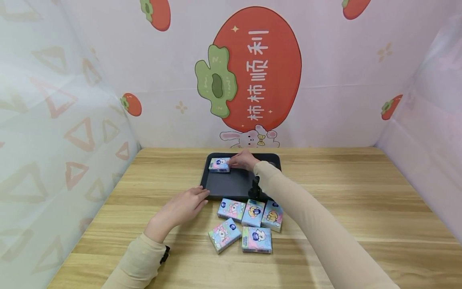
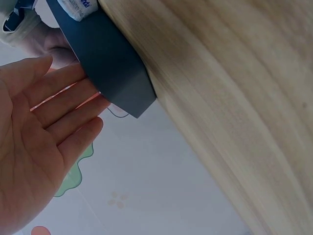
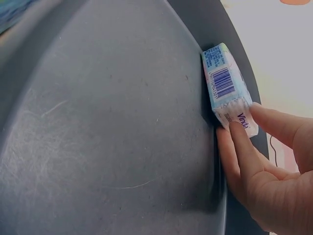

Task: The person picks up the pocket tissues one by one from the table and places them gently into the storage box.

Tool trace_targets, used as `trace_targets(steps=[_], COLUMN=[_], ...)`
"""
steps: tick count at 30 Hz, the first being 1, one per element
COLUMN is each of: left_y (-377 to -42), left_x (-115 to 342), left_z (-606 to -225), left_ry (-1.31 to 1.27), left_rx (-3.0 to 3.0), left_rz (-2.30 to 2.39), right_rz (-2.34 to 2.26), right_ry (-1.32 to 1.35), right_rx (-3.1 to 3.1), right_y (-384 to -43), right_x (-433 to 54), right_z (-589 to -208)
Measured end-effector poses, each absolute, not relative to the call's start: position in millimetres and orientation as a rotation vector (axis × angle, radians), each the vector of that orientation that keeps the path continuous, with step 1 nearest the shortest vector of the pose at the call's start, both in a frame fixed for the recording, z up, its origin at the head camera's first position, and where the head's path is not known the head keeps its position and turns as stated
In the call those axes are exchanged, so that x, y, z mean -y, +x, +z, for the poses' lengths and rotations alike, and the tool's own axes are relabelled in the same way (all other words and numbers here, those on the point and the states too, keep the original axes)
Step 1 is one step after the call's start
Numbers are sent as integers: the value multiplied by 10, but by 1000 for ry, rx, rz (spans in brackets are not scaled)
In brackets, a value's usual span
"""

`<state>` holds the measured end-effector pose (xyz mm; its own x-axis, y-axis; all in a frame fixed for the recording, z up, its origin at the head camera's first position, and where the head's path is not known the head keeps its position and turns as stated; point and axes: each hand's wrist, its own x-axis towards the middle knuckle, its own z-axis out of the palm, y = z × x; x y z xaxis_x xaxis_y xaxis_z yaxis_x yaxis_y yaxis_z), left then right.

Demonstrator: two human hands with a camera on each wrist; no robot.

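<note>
A small pastel tissue pack (image 1: 219, 165) lies in the back left corner of a dark tray (image 1: 225, 182). My right hand (image 1: 246, 159) reaches over the tray from the right. In the right wrist view, its thumb and a fingertip touch the white end of the tissue pack (image 3: 227, 83), which has a barcode on its side. My left hand (image 1: 185, 205) is at the tray's front left corner, fingers straight. The left wrist view shows that palm (image 2: 34, 147) with its fingertips against the wall of the tray (image 2: 115, 73).
Several more cartoon-printed tissue packs (image 1: 256, 240) lie on the wooden table (image 1: 173, 257), in front of the tray. A printed cloth backdrop (image 1: 325, 100) stands behind the table, with similar cloth at both sides. The right forearm (image 1: 317, 224) crosses over the table's right part.
</note>
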<state>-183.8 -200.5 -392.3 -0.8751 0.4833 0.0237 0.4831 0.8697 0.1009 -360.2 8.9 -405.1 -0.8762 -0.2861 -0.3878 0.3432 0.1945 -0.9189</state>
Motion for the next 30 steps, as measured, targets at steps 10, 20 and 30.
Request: trace_targets(steps=[10, 20, 30], left_y=[-1837, -1838, -1844], left_x=[1987, 1991, 1991], left_z=[-3924, -3928, -3921], left_ry=[837, 838, 825], left_rx=[-3045, -3051, -3042], left_rz=[176, 171, 173], right_rz=[-1670, -1654, -1606], right_ry=[60, 61, 42], right_rx=[-2062, -2102, -2135], right_y=[-3605, -3592, -3609], right_x=[-68, -57, -55], right_z=[-4064, -4042, -4063])
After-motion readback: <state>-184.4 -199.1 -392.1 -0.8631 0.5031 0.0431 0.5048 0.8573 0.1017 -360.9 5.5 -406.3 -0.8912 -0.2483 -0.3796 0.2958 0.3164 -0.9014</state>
